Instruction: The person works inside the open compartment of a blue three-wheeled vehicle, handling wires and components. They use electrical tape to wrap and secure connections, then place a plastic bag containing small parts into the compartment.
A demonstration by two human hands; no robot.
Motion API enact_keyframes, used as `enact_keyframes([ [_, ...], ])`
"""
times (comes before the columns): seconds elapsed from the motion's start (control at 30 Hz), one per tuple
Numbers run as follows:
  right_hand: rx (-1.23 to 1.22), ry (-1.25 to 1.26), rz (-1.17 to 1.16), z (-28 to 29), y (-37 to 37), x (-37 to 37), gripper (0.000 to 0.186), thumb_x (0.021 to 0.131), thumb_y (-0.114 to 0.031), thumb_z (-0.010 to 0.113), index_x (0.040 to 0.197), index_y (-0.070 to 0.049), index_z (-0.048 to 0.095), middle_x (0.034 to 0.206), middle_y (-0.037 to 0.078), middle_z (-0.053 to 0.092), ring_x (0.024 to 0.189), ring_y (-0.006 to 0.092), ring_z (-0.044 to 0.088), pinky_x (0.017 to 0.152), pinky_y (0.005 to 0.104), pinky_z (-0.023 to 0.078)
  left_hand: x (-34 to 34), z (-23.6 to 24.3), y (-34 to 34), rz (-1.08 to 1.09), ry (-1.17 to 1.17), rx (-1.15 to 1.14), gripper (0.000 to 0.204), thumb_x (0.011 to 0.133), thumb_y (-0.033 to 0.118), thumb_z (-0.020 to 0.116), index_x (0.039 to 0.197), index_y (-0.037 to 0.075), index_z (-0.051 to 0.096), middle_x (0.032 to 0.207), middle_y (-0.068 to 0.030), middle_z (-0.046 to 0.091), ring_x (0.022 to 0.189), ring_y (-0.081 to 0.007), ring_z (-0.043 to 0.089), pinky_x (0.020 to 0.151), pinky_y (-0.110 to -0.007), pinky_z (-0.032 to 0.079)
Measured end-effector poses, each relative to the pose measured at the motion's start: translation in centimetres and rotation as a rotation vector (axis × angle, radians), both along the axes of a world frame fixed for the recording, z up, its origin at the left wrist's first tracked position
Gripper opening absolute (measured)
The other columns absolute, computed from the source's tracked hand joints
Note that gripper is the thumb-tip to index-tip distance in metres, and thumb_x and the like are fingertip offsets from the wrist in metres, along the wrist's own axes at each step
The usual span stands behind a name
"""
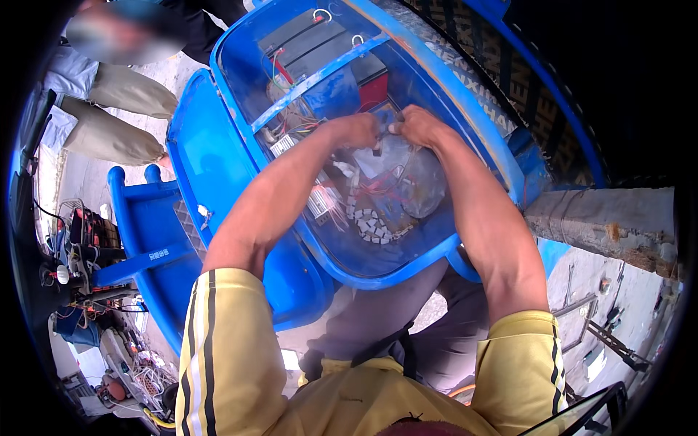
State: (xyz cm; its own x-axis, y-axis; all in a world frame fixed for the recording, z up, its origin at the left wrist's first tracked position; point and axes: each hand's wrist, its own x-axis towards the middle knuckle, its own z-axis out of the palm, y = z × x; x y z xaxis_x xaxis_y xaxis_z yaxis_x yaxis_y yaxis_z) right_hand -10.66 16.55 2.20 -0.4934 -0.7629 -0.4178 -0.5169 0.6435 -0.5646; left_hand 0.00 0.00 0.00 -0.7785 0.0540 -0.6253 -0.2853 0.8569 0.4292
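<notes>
Inside an open blue bin-like compartment, both of my hands are close together. My left hand is closed, fingers curled. Just to its right, my right hand is closed too, thumb and fingers pinched. Between them shows a small dark piece, too small to name. Below my fingers lies what looks like a clear plastic bag, with pinkish-red wires by it. Several small white blocks lie in a curved row nearer me. A silvery finned box with wires sits left of them.
Dark batteries with red sides stand behind a blue crossbar. The blue lid hangs open at the left. A person in khaki trousers is at the far left. A grey beam juts out at the right.
</notes>
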Motion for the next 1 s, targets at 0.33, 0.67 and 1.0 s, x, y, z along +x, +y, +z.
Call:
enact_keyframes([
  [0.33, 0.046, -0.214, -0.034, 1.0, -0.7, -0.2, 0.035, 0.090, -0.024, 0.075, 0.110, 0.004, 0.071, 0.092, 0.015, 0.072, 0.080, 0.0251, 0.069, 0.070, 0.0376, 0.053, 1.2, -0.2, 0.6, 0.063, 0.212, 0.110, 0.035, 0.095, 0.021, 0.069, 0.123, 0.002, 0.063, 0.105, -0.0184, 0.074, 0.099, -0.0314, 0.072, 0.087, -0.044, 0.053],
  [0.67, 0.052, -0.188, -0.075, -0.9, -0.2, -0.7, 0.034, 0.088, -0.013, 0.076, 0.118, 0.002, 0.072, 0.094, 0.014, 0.074, 0.083, 0.0223, 0.071, 0.068, 0.0358, 0.054, 0.6, 1.6, -0.5, 0.119, 0.083, 0.030, 0.036, 0.097, 0.025, 0.066, 0.128, 0.006, 0.066, 0.109, -0.0222, 0.072, 0.100, -0.0327, 0.071, 0.083, -0.046, 0.053],
  [1.0, 0.145, -0.299, -0.075, 6.2, -0.9, 1.5, 0.025, 0.094, -0.023, 0.071, 0.101, 0.000, 0.078, 0.089, 0.013, 0.073, 0.083, 0.0195, 0.065, 0.074, 0.0366, 0.049, 0.8, 1.8, -1.5, 0.098, 0.098, 0.188, 0.037, 0.103, 0.030, 0.058, 0.129, 0.005, 0.064, 0.112, -0.0146, 0.071, 0.101, -0.0259, 0.066, 0.092, -0.040, 0.049],
])
